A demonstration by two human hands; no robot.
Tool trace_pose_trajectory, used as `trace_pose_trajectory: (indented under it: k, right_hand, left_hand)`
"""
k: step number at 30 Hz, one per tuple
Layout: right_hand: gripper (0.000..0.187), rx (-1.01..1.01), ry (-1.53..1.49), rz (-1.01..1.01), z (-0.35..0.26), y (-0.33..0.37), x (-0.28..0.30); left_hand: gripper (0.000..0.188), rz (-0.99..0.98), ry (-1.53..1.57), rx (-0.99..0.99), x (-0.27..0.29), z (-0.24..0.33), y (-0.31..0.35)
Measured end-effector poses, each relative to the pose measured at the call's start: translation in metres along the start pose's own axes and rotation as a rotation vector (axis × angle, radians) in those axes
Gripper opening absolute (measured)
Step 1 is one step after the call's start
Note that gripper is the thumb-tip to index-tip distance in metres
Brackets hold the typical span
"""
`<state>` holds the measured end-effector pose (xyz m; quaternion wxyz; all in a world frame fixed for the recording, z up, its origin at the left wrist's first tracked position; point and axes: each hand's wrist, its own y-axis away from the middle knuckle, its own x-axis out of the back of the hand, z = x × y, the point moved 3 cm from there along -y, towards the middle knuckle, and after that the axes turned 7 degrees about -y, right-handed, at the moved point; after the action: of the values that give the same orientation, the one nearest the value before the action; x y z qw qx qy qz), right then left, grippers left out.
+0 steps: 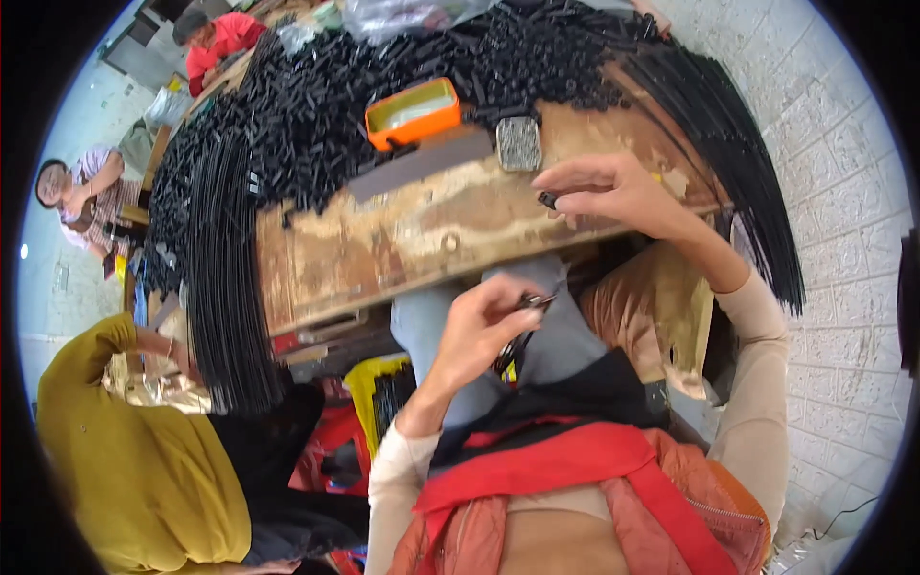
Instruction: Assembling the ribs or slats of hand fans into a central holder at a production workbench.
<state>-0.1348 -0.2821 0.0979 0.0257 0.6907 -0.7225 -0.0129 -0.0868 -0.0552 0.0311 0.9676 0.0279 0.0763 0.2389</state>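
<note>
At the far left, a person in a striped top (101,196) sits back from the bench; nearer, a person in a mustard top (144,450) has an arm toward the left rods (225,278), a long black bundle hanging over the bench's near edge. Farther back, someone in red (225,43) bends over the work surface. A heap of short black parts (307,115) covers the far side of the wooden bench (412,244). In front of the heap lies a grey strip (422,165), with an orange box (417,126) just behind it. The left hand (484,321) is above the lap, fingers curled closed around a dark tool (535,301), whose exact kind I cannot tell. Beside the strip's right end stands a tray of small metal bits (518,144). Just right of it, over the bench, a small black piece (547,199) sits between the thumb and fingertips of the right hand (609,187), nearly closed in a pinch. At the right, more rods (719,144) droop past the bench's corner, beside pale tiles (834,192).
</note>
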Motion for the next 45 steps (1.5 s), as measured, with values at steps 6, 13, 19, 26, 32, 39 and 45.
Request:
trace_pose_trajectory:
  k: [6,13,19,26,32,39,45]
  right_hand:
    - [0.022,0.053,0.035,-0.177,-0.033,0.051,-0.04]
    - [0.019,0.053,0.105,-0.228,-0.047,0.078,-0.071]
    - [0.016,0.076,0.074,-0.183,-0.039,0.082,-0.079]
    - [0.015,0.12,-0.003,-0.152,-0.04,0.087,-0.082]
    - [0.012,0.145,-0.013,-0.125,-0.039,0.085,-0.085]
    - [0.007,0.309,0.153,-0.128,-0.042,0.089,-0.084]
    - [0.018,0.541,0.294,-0.045,-0.035,0.091,-0.09]
  left_hand:
    - [0.036,-0.135,0.033,-0.091,-0.026,0.037,0.02]
    - [0.032,-0.094,-0.032,-0.184,-0.032,0.034,0.05]
    - [0.032,-0.052,0.039,-0.148,-0.034,0.036,0.061]
    - [0.03,-0.035,0.071,-0.161,-0.035,0.04,0.064]
    - [0.025,-0.003,0.074,-0.174,-0.031,0.038,0.061]
    - [0.021,0.04,0.099,-0.182,-0.04,0.038,0.059]
    - [0.017,0.133,0.043,-0.246,-0.047,0.032,0.059]
